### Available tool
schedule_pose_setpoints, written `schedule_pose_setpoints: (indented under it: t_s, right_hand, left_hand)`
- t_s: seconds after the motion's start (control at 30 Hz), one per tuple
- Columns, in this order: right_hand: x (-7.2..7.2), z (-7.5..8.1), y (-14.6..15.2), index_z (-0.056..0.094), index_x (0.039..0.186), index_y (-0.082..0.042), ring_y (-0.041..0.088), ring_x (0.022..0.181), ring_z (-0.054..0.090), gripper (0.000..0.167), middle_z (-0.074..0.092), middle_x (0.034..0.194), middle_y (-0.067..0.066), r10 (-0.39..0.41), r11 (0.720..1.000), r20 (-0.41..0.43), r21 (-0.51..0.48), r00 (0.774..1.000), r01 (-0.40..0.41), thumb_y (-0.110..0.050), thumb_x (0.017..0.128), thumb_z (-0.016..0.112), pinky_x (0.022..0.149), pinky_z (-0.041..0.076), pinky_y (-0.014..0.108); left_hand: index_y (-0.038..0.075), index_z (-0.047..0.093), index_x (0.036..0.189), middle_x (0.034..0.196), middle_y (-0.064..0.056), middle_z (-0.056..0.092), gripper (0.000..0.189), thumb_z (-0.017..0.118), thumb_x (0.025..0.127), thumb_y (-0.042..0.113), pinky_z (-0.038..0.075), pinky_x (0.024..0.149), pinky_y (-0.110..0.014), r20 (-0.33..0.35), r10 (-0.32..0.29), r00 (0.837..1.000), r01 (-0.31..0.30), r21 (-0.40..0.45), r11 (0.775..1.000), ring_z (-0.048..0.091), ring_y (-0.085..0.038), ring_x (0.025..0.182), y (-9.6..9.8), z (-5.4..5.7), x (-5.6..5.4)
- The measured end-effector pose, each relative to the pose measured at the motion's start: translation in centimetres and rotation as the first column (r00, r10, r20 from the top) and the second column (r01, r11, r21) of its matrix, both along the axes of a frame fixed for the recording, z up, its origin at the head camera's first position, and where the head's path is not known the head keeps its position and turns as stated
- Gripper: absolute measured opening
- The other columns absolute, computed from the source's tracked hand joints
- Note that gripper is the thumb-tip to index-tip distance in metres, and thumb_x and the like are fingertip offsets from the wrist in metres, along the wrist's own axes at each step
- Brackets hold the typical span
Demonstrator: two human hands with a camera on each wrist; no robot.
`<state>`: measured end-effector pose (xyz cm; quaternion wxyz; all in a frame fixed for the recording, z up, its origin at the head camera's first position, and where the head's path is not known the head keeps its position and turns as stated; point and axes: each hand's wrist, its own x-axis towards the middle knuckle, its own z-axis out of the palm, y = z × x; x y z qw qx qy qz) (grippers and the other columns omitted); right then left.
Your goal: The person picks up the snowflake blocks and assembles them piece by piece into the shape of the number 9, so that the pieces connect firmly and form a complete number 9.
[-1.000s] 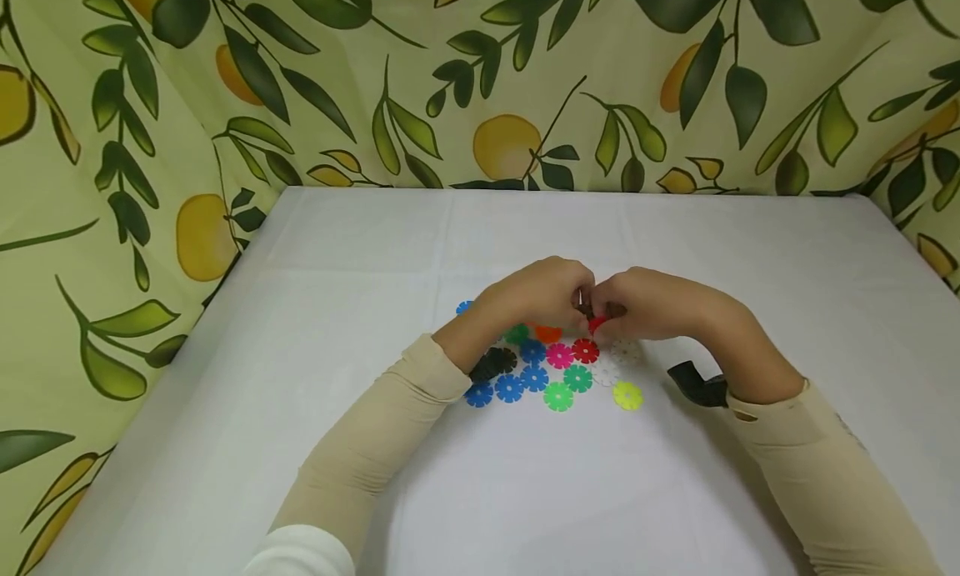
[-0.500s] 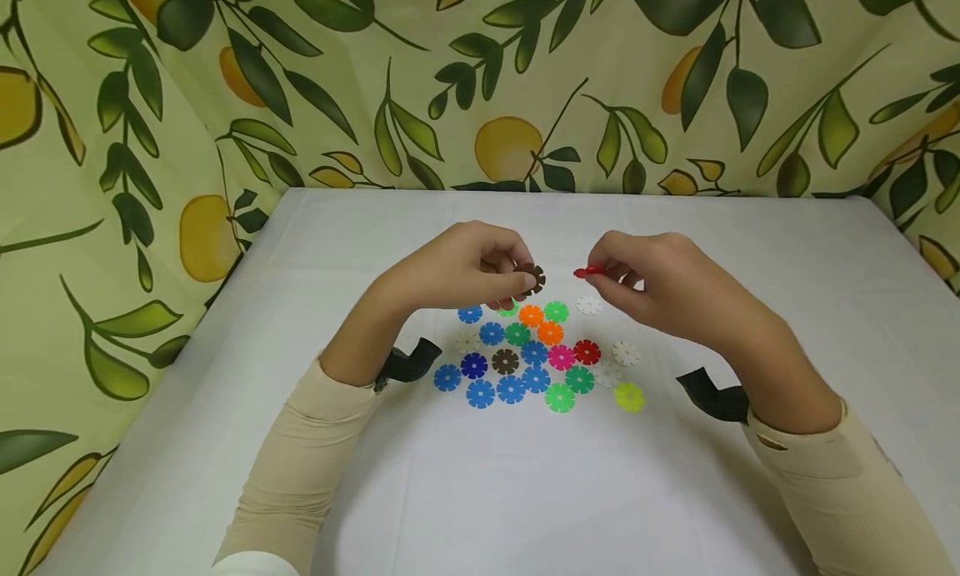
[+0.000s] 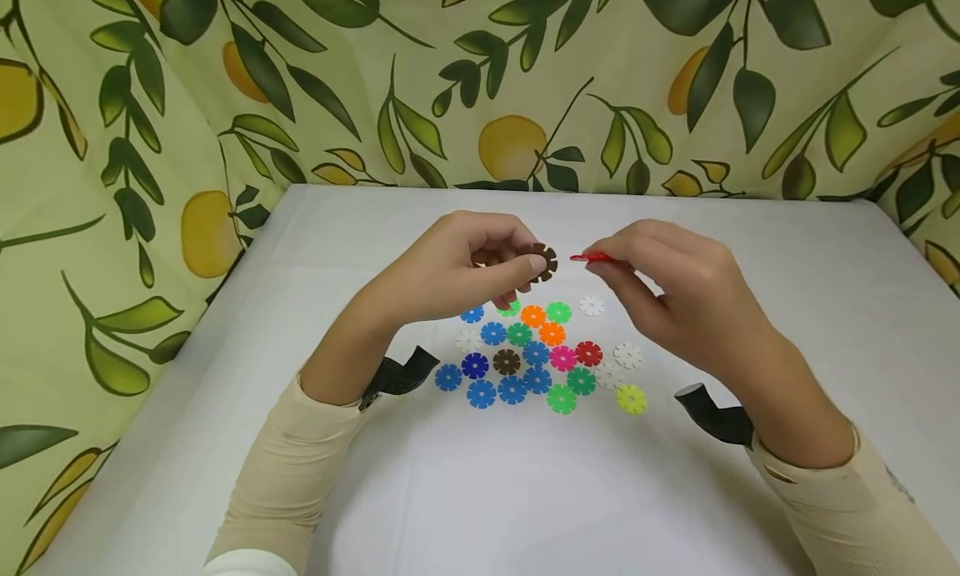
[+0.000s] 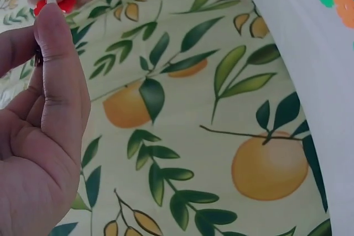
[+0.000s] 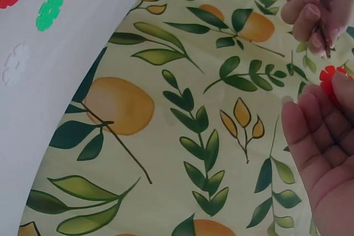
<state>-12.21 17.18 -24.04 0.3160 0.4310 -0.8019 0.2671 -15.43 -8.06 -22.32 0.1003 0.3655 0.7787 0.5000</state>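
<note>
In the head view my left hand [image 3: 457,267] pinches a brown notched plastic disc [image 3: 551,263] between thumb and fingers, its face turned toward the camera. Opposite it, my right hand [image 3: 690,288] pinches a red notched disc [image 3: 579,257], which lies flat and is seen edge-on. A small gap separates the two discs, both held above the table. The right wrist view shows the red disc [image 5: 327,81] at my right fingers, close to the brown disc's thin edge [image 5: 327,45]. In the left wrist view, my left thumb [image 4: 55,53] hides most of the brown disc.
Loose notched discs in several colours lie spread on the white tablecloth [image 3: 525,493], among them a brown one [image 3: 506,362], a red one [image 3: 588,353] and a yellow one [image 3: 632,398]. A leaf-patterned curtain [image 3: 420,84] hangs behind and to the left.
My hands were together low over the discs, then rose and parted, each with its disc. Over the last half second both have come slightly higher, and the discs are closer together.
</note>
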Motion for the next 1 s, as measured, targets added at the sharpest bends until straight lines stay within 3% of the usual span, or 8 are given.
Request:
schedule_pose_setpoints:
  t_s: [0.03, 0.23, 0.57, 0.8, 1.0]
  right_hand:
    - [0.1, 0.1, -0.1, 0.072, 0.097, -0.001, 0.020, 0.079, 0.069, 0.044, 0.072, 0.089, 0.007, -0.008, 1.000, -0.015, 0.017, 1.000, 0.008, -0.037, 0.106, 0.050, 0.075, 0.052, 0.018]
    - [0.4, 0.3, -0.5, 0.071, 0.095, 0.002, 0.018, 0.074, 0.070, 0.046, 0.073, 0.086, 0.008, -0.011, 0.997, -0.069, 0.074, 0.998, 0.017, -0.035, 0.108, 0.046, 0.063, 0.058, 0.033]
    - [0.8, -0.1, -0.8, 0.070, 0.094, 0.002, 0.015, 0.066, 0.066, 0.042, 0.070, 0.080, 0.007, 0.024, 0.998, -0.118, 0.069, 0.993, -0.016, -0.031, 0.108, 0.047, 0.057, 0.055, 0.029]
    - [1.0, -0.4, -1.4, 0.067, 0.092, 0.002, 0.019, 0.059, 0.065, 0.036, 0.063, 0.070, 0.007, 0.040, 0.998, -0.193, 0.055, 0.980, -0.030, -0.024, 0.107, 0.048, 0.050, 0.054, 0.033]
    - [1.4, -0.8, -2.1, 0.066, 0.085, 0.001, 0.022, 0.051, 0.061, 0.028, 0.059, 0.064, 0.006, 0.044, 0.996, -0.285, -0.058, 0.958, -0.063, -0.016, 0.103, 0.053, 0.040, 0.048, 0.036]
  left_hand:
    - [0.004, 0.069, 0.097, 0.083, -0.007, 0.067, 0.008, 0.064, 0.098, 0.010, 0.058, 0.063, -0.038, -0.005, 0.001, 1.000, -0.001, 0.008, 1.000, 0.066, -0.020, 0.067, 0.0, 0.0, 0.1]
    - [0.003, 0.069, 0.094, 0.081, -0.007, 0.066, 0.007, 0.064, 0.098, 0.008, 0.058, 0.063, -0.039, 0.008, -0.026, 1.000, 0.025, 0.060, 0.998, 0.066, -0.021, 0.065, 0.2, 0.2, 0.8]
    - [-0.001, 0.069, 0.097, 0.075, -0.008, 0.066, 0.011, 0.060, 0.100, 0.005, 0.059, 0.060, -0.040, 0.054, -0.109, 0.993, 0.104, 0.087, 0.991, 0.065, -0.024, 0.062, 0.5, -0.1, 0.9]
    - [0.002, 0.067, 0.095, 0.071, -0.006, 0.064, 0.012, 0.058, 0.102, 0.007, 0.058, 0.057, -0.038, 0.054, -0.043, 0.998, 0.041, 0.039, 0.998, 0.064, -0.022, 0.058, 0.6, 0.1, 1.9]
    - [0.003, 0.066, 0.091, 0.068, -0.005, 0.062, 0.012, 0.061, 0.100, 0.007, 0.058, 0.055, -0.035, 0.013, -0.013, 1.000, 0.012, 0.039, 0.999, 0.061, -0.018, 0.053, 0.8, 0.4, 3.1]
